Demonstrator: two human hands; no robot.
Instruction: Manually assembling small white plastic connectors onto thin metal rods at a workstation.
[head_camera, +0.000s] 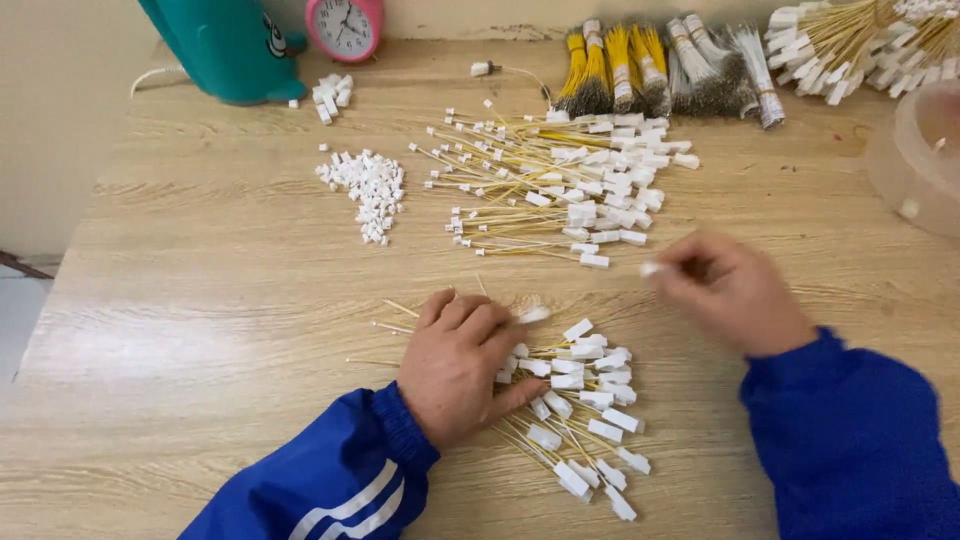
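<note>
While the near wires (575, 400) are pinned to the table (220, 300) by the left hand (462, 365), spread flat so none roll off, a white plug (651, 268) is pinched by the blurred right hand (728, 290), lifted beside the pile

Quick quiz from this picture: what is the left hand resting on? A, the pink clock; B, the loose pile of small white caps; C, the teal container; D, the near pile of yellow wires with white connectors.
D: the left hand lies flat on the near pile of wires, while the caps, clock and teal container sit farther back.
</note>
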